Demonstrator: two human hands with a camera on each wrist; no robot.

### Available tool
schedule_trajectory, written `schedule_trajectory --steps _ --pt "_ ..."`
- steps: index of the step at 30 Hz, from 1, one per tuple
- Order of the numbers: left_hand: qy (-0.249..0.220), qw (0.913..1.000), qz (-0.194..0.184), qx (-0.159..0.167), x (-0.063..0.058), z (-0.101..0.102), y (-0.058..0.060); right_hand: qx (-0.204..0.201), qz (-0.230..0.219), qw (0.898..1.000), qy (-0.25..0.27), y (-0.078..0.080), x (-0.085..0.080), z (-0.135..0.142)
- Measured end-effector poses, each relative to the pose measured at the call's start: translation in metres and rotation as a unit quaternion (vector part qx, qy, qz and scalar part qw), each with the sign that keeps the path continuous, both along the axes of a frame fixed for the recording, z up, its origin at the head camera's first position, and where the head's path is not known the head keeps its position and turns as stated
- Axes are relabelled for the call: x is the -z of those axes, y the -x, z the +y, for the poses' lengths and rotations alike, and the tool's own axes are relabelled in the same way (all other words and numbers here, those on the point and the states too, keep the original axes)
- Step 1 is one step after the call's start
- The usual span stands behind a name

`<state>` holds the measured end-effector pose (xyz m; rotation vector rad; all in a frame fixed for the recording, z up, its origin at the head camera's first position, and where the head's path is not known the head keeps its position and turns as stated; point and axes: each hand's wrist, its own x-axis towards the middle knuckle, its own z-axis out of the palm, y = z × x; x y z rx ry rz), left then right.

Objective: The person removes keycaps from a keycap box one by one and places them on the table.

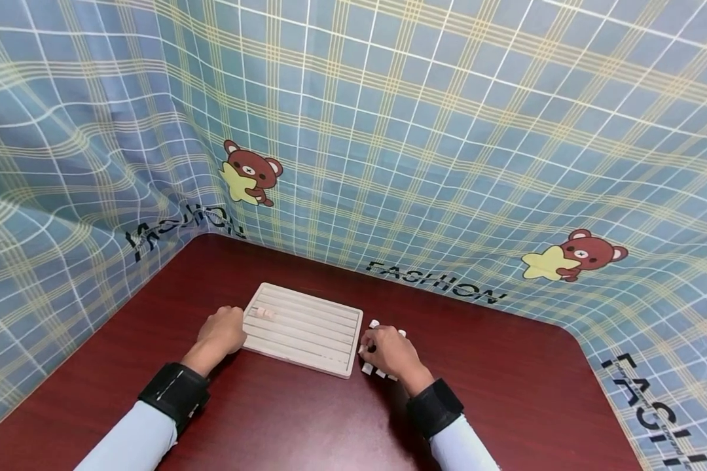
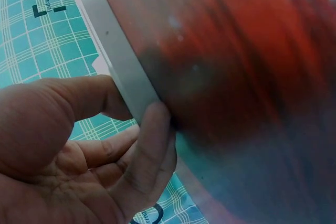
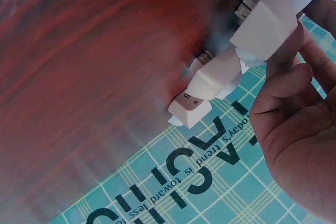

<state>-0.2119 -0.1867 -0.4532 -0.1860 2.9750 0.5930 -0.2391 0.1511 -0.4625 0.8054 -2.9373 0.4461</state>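
Observation:
My left hand (image 1: 220,330) grips the left edge of a cream ridged tray (image 1: 318,337). In the left wrist view, thumb and fingers pinch the tray's pale rim (image 2: 118,45). A few pale pinkish keycaps (image 1: 264,313) sit at the tray's upper left. Just right of the tray, my right hand (image 1: 391,353) pinches a small white keycap (image 1: 362,350) at its fingertips. Around and beneath that hand lie several white keycaps (image 1: 367,369), some partly covered by it. The right wrist view shows one keycap (image 3: 190,108) marked with 8 and an asterisk; its fingertips are partly hidden there.
The dark red wooden table (image 1: 259,412) carries everything. A blue plaid cloth (image 1: 353,131) with printed bears and lettering hangs along the table's back and both sides. Black bands (image 1: 177,392) circle both wrists.

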Motion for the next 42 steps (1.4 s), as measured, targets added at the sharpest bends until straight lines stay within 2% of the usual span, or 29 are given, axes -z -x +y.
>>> schedule_trajectory --steps 6,12,16,20,29,34,42 --pt "-0.004 1.0 0.001 -0.002 -0.002 0.001 0.001 -0.01 0.006 1.0 0.003 0.002 -0.001 0.002" --pt "-0.004 1.0 0.004 0.0 -0.003 0.001 0.001 0.013 0.01 1.0 -0.024 0.005 -0.005 -0.002" --pt "-0.003 1.0 0.001 0.003 -0.002 0.001 0.001 0.026 0.003 0.999 -0.037 0.005 -0.01 -0.004" --pt "-0.001 1.0 0.004 0.004 -0.001 0.001 0.0 0.015 0.018 0.999 -0.029 0.005 -0.019 -0.011" --pt "-0.001 1.0 0.009 0.003 -0.002 0.001 -0.001 -0.043 0.059 0.997 -0.013 0.011 -0.036 -0.057" --pt "-0.002 1.0 0.005 0.001 -0.002 0.002 -0.002 -0.053 0.067 0.996 -0.014 0.017 -0.035 -0.09" --pt "0.0 0.9999 0.014 0.003 -0.001 0.001 -0.001 -0.057 0.049 0.996 -0.038 0.022 -0.029 -0.135"
